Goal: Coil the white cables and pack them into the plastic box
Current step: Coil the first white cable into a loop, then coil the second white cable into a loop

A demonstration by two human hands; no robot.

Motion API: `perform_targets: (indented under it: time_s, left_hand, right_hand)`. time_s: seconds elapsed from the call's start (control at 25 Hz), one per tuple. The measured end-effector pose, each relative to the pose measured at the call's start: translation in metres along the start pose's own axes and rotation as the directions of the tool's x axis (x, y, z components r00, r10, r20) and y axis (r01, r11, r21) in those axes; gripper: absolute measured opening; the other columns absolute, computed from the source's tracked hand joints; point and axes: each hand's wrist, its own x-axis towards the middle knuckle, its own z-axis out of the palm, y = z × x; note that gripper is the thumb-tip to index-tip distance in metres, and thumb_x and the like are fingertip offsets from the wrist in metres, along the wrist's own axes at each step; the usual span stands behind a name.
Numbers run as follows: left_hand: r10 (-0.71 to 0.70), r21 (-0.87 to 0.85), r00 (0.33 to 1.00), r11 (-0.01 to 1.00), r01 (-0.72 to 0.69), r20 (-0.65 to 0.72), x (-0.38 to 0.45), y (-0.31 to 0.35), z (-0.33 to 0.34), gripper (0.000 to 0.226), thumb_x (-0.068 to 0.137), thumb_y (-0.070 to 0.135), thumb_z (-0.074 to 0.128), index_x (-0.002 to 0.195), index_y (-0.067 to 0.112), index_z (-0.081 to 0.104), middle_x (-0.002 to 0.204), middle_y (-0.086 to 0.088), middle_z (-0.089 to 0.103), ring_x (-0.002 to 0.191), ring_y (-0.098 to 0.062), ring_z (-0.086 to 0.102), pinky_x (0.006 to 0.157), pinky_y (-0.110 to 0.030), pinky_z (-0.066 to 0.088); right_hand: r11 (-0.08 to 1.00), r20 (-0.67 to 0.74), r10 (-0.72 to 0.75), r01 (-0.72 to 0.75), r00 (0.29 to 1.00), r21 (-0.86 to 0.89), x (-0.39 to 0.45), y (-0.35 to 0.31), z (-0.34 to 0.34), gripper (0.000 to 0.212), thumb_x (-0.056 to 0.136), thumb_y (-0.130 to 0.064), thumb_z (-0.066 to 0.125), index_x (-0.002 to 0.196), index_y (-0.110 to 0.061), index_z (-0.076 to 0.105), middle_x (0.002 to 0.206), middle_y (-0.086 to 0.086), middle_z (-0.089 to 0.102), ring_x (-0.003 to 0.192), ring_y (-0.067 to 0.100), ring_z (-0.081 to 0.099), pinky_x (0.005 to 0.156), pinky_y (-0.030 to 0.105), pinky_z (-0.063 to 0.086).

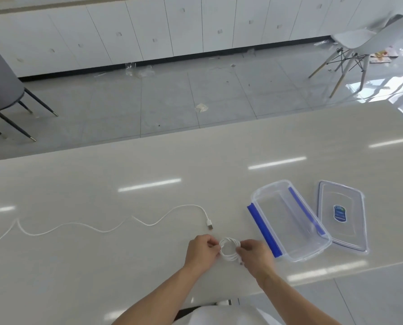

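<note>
A small coil of white cable (229, 252) sits between my two hands just above the pale table (102, 266). My left hand (201, 250) pinches its left side and my right hand (254, 253) pinches its right side, with a plug end poking out below. A second white cable (106, 228) lies uncoiled in waves across the table to the left, its USB plug (209, 224) close behind my left hand. The clear plastic box (289, 221) with blue clips stands open and empty to the right of my hands.
The box's clear lid (342, 215) with a blue sticker lies flat right of the box. Beyond the table's far edge is tiled floor with scraps, a grey chair (1, 90) at left, a white chair (364, 41) at right, and white cabinets behind.
</note>
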Motion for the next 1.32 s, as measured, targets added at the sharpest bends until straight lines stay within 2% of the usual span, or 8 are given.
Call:
perform_targets:
  time_s: [0.12, 0.24, 0.36, 0.48, 0.72, 0.92, 1.12, 1.32]
  left_hand:
    - [0.042, 0.148, 0.999, 0.988, -0.039, -0.017, -0.001, -0.003, 0.003, 0.007, 0.083, 0.025, 0.070, 0.085, 0.022, 0.077, 0.088, 0.006, 0.078, 0.084, -0.012, 0.070, 0.075, -0.027, 0.055]
    - [0.082, 0.222, 0.997, 0.972, -0.081, 0.003, 0.004, -0.010, 0.001, 0.012, 0.082, 0.038, 0.068, 0.087, 0.029, 0.073, 0.093, 0.011, 0.073, 0.088, -0.007, 0.066, 0.074, -0.026, 0.052]
    - [0.139, 0.190, 0.988, 0.970, -0.150, 0.071, 0.007, -0.016, 0.000, 0.014, 0.082, 0.036, 0.070, 0.094, 0.028, 0.073, 0.099, 0.008, 0.070, 0.088, -0.007, 0.064, 0.083, -0.026, 0.053]
    - [0.173, 0.167, 0.980, 0.968, -0.187, 0.095, 0.009, -0.020, 0.000, 0.016, 0.081, 0.034, 0.073, 0.096, 0.029, 0.072, 0.097, 0.007, 0.069, 0.081, -0.005, 0.063, 0.080, -0.024, 0.053]
    - [0.187, 0.146, 0.969, 0.967, -0.210, 0.160, 0.011, -0.029, -0.009, 0.034, 0.076, 0.023, 0.077, 0.109, 0.024, 0.069, 0.097, 0.007, 0.064, 0.075, -0.003, 0.057, 0.071, -0.008, 0.045]
    - [0.175, 0.162, 0.965, 0.964, -0.208, 0.197, 0.011, -0.046, -0.026, 0.036, 0.076, 0.010, 0.071, 0.109, 0.022, 0.070, 0.099, 0.005, 0.064, 0.075, -0.004, 0.057, 0.076, -0.014, 0.048]
    - [0.180, 0.280, 0.972, 0.935, -0.217, 0.150, 0.021, -0.045, -0.055, 0.029, 0.081, 0.013, 0.065, 0.107, 0.025, 0.072, 0.100, 0.007, 0.066, 0.081, -0.008, 0.060, 0.085, -0.028, 0.054]
    - [0.342, 0.574, 0.928, 0.735, -0.362, 0.147, 0.041, -0.017, -0.084, 0.030, 0.092, 0.021, 0.058, 0.119, 0.031, 0.066, 0.118, 0.004, 0.061, 0.115, -0.016, 0.054, 0.088, -0.033, 0.050]
  right_hand:
    - [0.999, -0.037, -0.025, 0.024, 0.999, -0.023, -0.001, 0.003, 0.002, 0.007, 0.089, -0.021, 0.072, 0.096, -0.023, 0.071, 0.086, -0.005, 0.074, 0.073, 0.013, 0.069, 0.071, 0.032, 0.060]
    - [0.999, -0.038, -0.038, 0.039, 0.999, 0.008, -0.001, 0.005, -0.001, 0.015, 0.088, -0.022, 0.074, 0.099, -0.024, 0.065, 0.091, -0.004, 0.074, 0.070, 0.012, 0.070, 0.062, 0.025, 0.056]
    - [0.998, 0.007, -0.046, 0.046, 0.999, 0.031, -0.002, 0.005, -0.006, 0.020, 0.088, -0.023, 0.073, 0.106, -0.023, 0.065, 0.094, -0.004, 0.074, 0.077, 0.014, 0.071, 0.067, 0.026, 0.056]
    - [0.998, 0.025, -0.050, 0.049, 0.998, 0.040, -0.006, 0.005, -0.009, 0.021, 0.087, -0.023, 0.075, 0.105, -0.026, 0.064, 0.094, -0.004, 0.072, 0.083, 0.015, 0.070, 0.081, 0.036, 0.061]
    - [0.997, 0.007, -0.030, 0.030, 1.000, 0.074, -0.009, 0.008, -0.013, 0.023, 0.087, -0.017, 0.075, 0.106, -0.025, 0.065, 0.096, -0.003, 0.068, 0.087, 0.012, 0.065, 0.068, 0.019, 0.051]
    - [0.998, -0.032, -0.054, 0.054, 0.998, 0.013, -0.011, 0.013, -0.020, 0.028, 0.089, -0.001, 0.065, 0.109, -0.021, 0.066, 0.102, 0.003, 0.067, 0.093, 0.018, 0.063, 0.084, 0.030, 0.053]
    - [0.978, -0.073, -0.180, 0.170, 0.981, -0.125, -0.005, -0.005, -0.019, 0.031, 0.092, -0.002, 0.061, 0.113, -0.023, 0.067, 0.105, -0.003, 0.067, 0.095, 0.015, 0.063, 0.081, 0.023, 0.049]
    - [0.889, 0.017, -0.352, 0.341, 0.936, -0.306, 0.010, -0.044, -0.006, 0.025, 0.098, -0.023, 0.061, 0.122, -0.026, 0.066, 0.116, -0.008, 0.065, 0.089, 0.007, 0.065, 0.079, 0.017, 0.051]
